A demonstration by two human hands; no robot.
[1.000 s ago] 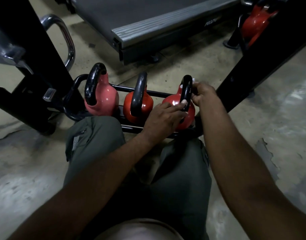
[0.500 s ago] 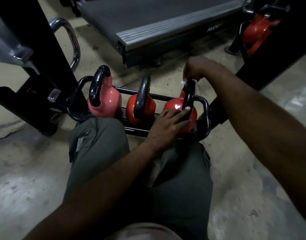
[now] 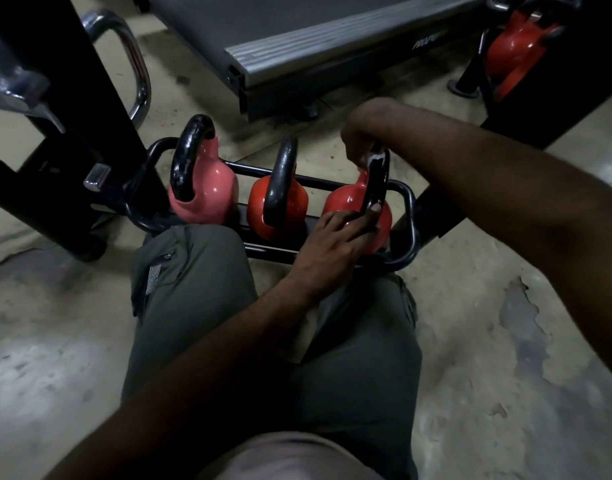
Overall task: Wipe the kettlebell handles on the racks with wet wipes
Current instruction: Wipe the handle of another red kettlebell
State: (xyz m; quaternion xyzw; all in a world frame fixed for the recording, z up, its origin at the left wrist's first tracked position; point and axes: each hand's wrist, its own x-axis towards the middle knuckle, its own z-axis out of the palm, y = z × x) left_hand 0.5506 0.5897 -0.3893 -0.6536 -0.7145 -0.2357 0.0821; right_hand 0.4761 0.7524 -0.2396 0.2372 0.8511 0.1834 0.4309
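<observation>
Head view: hands (image 3: 335,237) grip glossy black handle (image 3: 377,181), perhaps wipe-wrapped.

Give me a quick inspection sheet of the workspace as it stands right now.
Surface: worn concrete floor, patchy.
Job's things: three kettlebells on low black rack; right kettlebell being wiped, white wet wipe at its handle top; middle kettlebell and pink left kettlebell untouched.
Clutter: nothing seen.
Grippers: right hand pinches the wipe; left hand steadies the right kettlebell.
Cables: nothing seen.
Surroundings: treadmill deck beyond; another red kettlebell far right; chrome bar left.
</observation>
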